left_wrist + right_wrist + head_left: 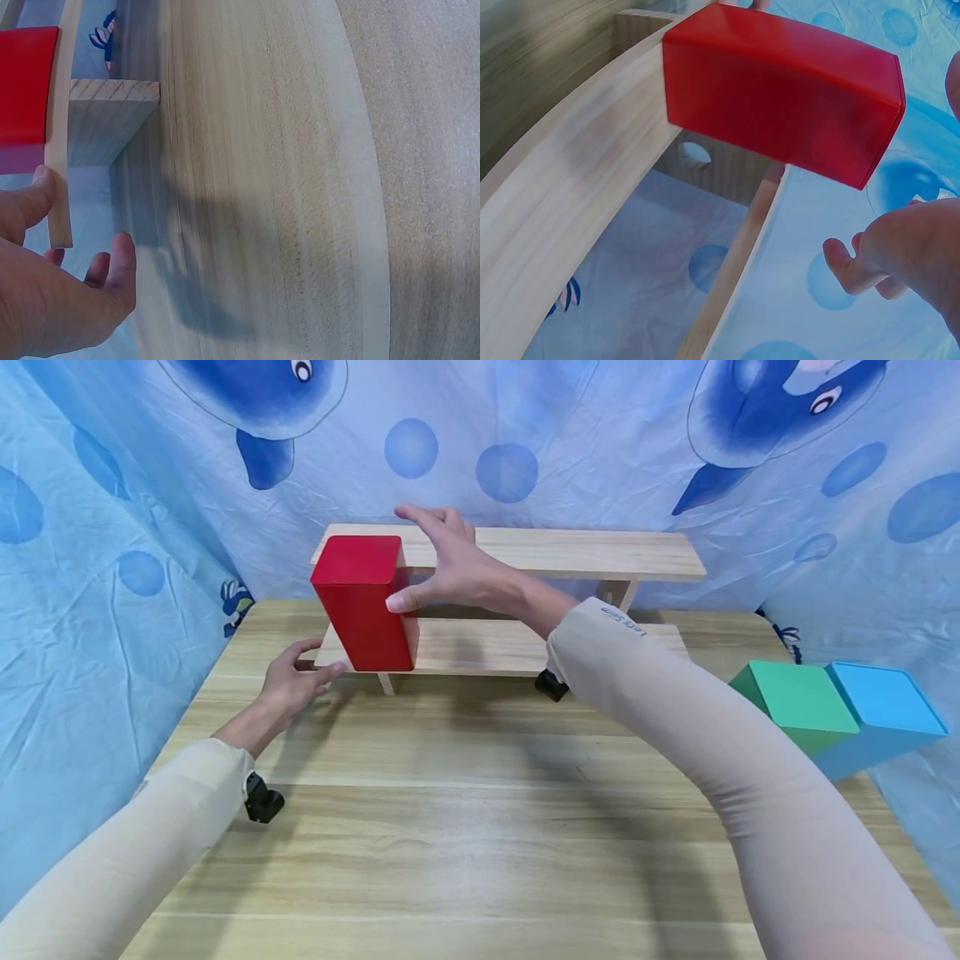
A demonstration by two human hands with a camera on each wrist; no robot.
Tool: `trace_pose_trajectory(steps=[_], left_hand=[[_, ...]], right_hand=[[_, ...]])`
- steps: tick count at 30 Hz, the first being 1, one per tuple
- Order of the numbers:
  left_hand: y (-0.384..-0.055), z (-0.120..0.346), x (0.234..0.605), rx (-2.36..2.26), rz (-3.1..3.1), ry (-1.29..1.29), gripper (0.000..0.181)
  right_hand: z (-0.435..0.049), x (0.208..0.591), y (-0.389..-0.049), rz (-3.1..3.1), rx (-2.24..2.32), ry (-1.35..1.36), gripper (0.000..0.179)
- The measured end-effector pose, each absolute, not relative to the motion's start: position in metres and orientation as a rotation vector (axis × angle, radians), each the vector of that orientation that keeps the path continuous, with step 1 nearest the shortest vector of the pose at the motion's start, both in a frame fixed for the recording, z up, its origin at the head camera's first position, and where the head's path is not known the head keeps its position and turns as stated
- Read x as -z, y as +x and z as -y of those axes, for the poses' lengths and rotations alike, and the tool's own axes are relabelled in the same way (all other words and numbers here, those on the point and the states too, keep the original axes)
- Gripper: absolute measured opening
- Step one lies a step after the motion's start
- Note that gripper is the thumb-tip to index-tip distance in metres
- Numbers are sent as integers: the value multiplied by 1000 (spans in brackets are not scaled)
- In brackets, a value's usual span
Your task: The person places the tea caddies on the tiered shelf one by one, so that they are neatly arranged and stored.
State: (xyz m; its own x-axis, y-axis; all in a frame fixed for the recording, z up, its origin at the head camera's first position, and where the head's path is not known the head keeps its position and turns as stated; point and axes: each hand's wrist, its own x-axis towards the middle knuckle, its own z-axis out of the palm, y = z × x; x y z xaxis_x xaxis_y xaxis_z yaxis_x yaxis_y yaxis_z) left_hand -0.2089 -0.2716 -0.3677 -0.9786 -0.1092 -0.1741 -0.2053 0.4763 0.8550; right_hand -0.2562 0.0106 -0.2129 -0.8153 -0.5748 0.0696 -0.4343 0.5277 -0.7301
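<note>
A tall red box [367, 618] stands on the lower board of a two-tier wooden rack [487, 643], at its left end. Just right of the box, my right hand [461, 564] is spread, its thumb overlapping the box's side in the head view; whether it touches cannot be told. The right wrist view shows the fingers of that hand [855, 270] apart from the red box [780, 97]. My left hand [292, 681] is at the left end of the lower board, thumb [41, 187] at the board's edge and the other fingers loosely bent below, apart from the wood.
A green box [802, 693] and a blue box [888, 697] stand side by side at the table's right edge, beyond my right arm. The rack's upper board [570, 552] runs behind the red box. A blue patterned curtain [465, 427] hangs behind the table [450, 843].
</note>
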Motion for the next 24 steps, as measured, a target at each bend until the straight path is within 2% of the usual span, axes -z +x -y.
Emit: trace_pose_trajectory(steps=[24], left_hand=[[-205,271,367,-1526,-2631,-260,77]], right_hand=[[-99,213,-218,-2640,1045,-1045,110]])
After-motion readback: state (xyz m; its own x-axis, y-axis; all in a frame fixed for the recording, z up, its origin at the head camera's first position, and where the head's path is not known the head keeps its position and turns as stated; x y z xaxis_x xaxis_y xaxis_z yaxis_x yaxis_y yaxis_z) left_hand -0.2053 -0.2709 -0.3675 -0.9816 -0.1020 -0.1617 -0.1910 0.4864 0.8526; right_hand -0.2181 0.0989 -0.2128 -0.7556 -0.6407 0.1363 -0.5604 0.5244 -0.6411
